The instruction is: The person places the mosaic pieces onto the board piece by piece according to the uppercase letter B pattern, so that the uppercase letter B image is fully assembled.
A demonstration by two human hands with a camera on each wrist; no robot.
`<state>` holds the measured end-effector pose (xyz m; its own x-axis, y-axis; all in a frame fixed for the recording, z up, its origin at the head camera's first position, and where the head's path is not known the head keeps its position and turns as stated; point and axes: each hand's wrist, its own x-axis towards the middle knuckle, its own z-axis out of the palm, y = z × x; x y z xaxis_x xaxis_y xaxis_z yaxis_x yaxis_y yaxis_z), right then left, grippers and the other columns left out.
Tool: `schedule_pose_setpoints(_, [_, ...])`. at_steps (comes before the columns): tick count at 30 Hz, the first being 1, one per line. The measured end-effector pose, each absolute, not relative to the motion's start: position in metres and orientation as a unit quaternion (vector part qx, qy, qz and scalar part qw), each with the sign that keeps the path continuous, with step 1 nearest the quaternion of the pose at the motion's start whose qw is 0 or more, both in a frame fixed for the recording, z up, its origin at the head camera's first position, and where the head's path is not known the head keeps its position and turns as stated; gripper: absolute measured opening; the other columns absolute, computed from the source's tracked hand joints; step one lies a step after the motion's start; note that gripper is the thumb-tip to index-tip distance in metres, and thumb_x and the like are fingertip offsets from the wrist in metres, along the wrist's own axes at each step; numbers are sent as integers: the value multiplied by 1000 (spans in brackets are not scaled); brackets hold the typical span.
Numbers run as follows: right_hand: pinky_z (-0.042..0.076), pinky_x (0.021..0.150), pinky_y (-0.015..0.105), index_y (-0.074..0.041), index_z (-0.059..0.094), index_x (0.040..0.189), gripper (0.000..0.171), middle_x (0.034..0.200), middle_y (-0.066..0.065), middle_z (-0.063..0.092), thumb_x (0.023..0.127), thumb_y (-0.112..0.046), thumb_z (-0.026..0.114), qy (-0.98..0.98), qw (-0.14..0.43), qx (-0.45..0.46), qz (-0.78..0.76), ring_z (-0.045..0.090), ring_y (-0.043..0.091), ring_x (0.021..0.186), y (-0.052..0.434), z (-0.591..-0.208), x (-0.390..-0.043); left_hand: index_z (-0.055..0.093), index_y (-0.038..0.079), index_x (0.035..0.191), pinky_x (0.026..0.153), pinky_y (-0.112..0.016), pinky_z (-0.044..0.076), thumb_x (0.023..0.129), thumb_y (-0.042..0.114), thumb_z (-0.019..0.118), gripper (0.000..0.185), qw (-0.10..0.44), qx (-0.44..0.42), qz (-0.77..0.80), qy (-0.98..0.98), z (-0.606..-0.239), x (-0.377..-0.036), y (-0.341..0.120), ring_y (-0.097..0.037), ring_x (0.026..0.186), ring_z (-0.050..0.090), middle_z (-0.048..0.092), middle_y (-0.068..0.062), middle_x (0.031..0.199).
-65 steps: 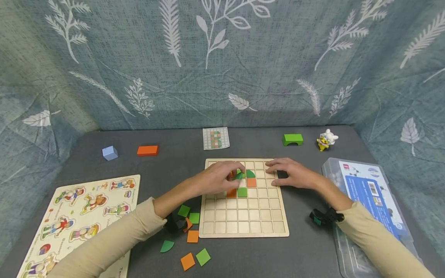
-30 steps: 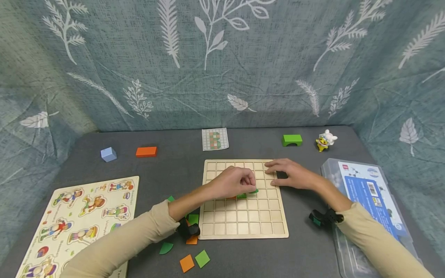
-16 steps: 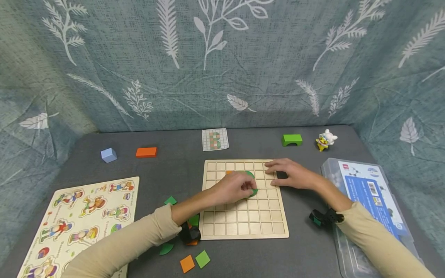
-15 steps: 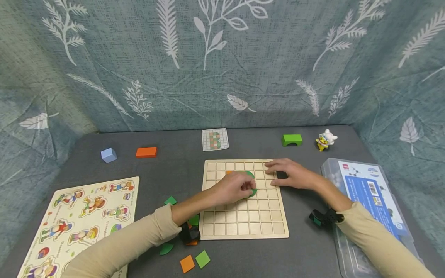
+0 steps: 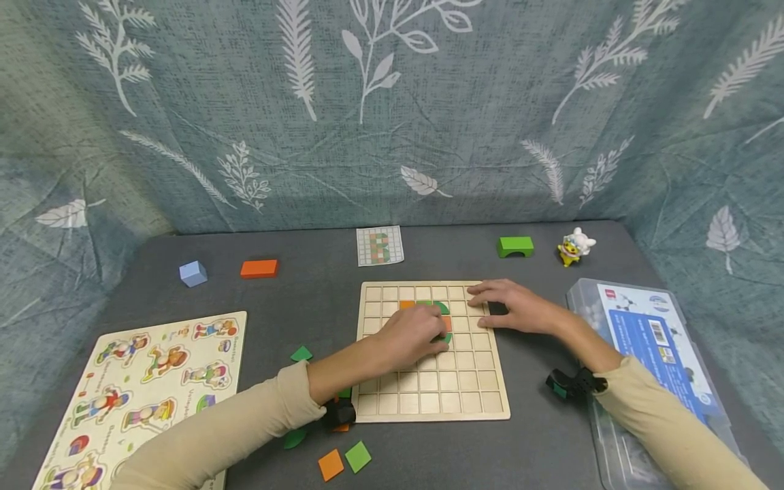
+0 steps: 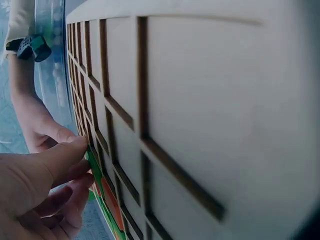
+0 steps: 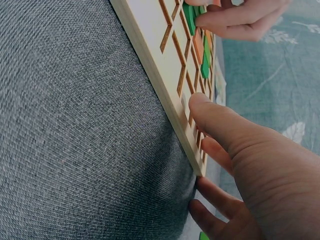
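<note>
My left hand [image 5: 412, 335] is over the wooden grid board [image 5: 429, 405], thumb and fingertips pinching a dark green quarter-circle tile [image 5: 448, 338] that lies at a cell. An orange tile [image 5: 446, 322] sits just above it, another dark green quarter-circle tile [image 5: 441, 308] above that. More tiles are partly hidden beneath the hand. In the left wrist view the fingertips meet at the green tile [image 6: 93, 162]. My right hand [image 5: 514, 306] rests at the board's right edge, its thumb [image 7: 201, 100] on the top face and its fingers spread along the side.
Loose tiles lie left of the board, such as an orange square [image 5: 331, 465] and a green square [image 5: 358, 456]. A pattern card [image 5: 380, 246] lies behind the board. A picture puzzle board [image 5: 147, 401] is at left, a clear plastic case [image 5: 655, 374] at right. Toy blocks stand at the back.
My left hand has carried the green quarter-circle tile rightward and down to a cell below the orange tile, then drawn slightly left over it. The right hand stays at the board's edge.
</note>
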<state>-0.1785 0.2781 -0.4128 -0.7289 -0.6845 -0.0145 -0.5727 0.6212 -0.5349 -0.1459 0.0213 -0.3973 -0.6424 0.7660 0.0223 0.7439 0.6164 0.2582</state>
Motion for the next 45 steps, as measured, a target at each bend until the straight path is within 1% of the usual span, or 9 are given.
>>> schedule_pose_setpoints(3, [37, 104, 59, -6, 66, 122, 35, 138, 19, 54, 90, -22, 69, 894, 105, -353, -254, 46, 42, 130, 278, -413, -179, 66, 15, 71, 53, -15, 36, 88, 27, 71, 22, 33, 420, 99, 902, -397, -146, 24, -7, 68, 44, 57, 4, 77])
schedule_pose_setpoints(5, [37, 104, 59, -6, 66, 122, 35, 138, 19, 54, 90, -22, 69, 895, 104, -353, -252, 46, 42, 130, 278, -412, -178, 66, 15, 71, 52, -15, 35, 89, 28, 71, 22, 34, 426, 89, 900, -396, -146, 23, -7, 68, 44, 56, 4, 78])
schedule_pose_setpoints(10, [36, 104, 59, -6, 66, 122, 35, 139, 18, 54, 90, -22, 69, 897, 107, -348, -249, 45, 42, 131, 278, -412, -178, 74, 16, 85, 53, -15, 39, 89, 35, 69, 19, 53, 452, 110, 884, -389, -146, 0, -7, 75, 52, 60, 2, 94])
schedule_pose_setpoints(15, [35, 105, 60, -7, 66, 123, 36, 139, 18, 53, 90, -23, 69, 897, 108, -349, -248, 44, 42, 132, 277, -411, -180, 74, 18, 102, 58, -17, 42, 91, 35, 67, 22, 38, 453, 160, 876, -381, -142, -57, -10, 82, 57, 61, 0, 105])
schedule_pose_setpoints(21, [34, 105, 60, -5, 66, 122, 36, 139, 19, 53, 89, -21, 69, 898, 102, -349, -249, 45, 43, 131, 278, -407, -182, 70, 20, 116, 77, -29, 50, 87, 36, 71, 33, 110, 388, 199, 893, -386, -137, -131, -13, 99, 59, 62, 4, 113])
schedule_pose_setpoints(25, [34, 106, 60, -5, 66, 122, 36, 139, 20, 53, 90, -20, 69, 898, 105, -348, -248, 44, 43, 131, 278, -406, -182, 68, 20, 119, 77, -27, 48, 85, 36, 73, 38, 138, 368, 239, 888, -395, -127, -160, -10, 97, 56, 62, 3, 115])
schedule_pose_setpoints(28, [34, 106, 60, -5, 66, 122, 36, 139, 20, 53, 89, -20, 69, 898, 106, -348, -247, 45, 42, 131, 278, -407, -182, 68, 21, 119, 76, -27, 47, 86, 37, 72, 37, 132, 367, 254, 885, -400, -117, -170, -8, 96, 54, 62, 5, 114])
schedule_pose_setpoints(33, [35, 105, 60, -6, 66, 122, 36, 139, 19, 53, 90, -21, 69, 897, 106, -352, -245, 45, 42, 131, 278, -412, -181, 68, 23, 118, 86, -35, 50, 87, 33, 72, 33, 109, 372, 256, 886, -405, -106, -178, -11, 103, 57, 63, 8, 114])
schedule_pose_setpoints(45, [34, 106, 60, -6, 66, 122, 36, 140, 19, 53, 90, -21, 69, 894, 113, -350, -255, 44, 42, 132, 276, -413, -178, 71, 23, 110, 88, -38, 50, 86, 23, 73, 24, 108, 368, 242, 891, -404, -100, -179, -13, 104, 58, 63, 7, 114])
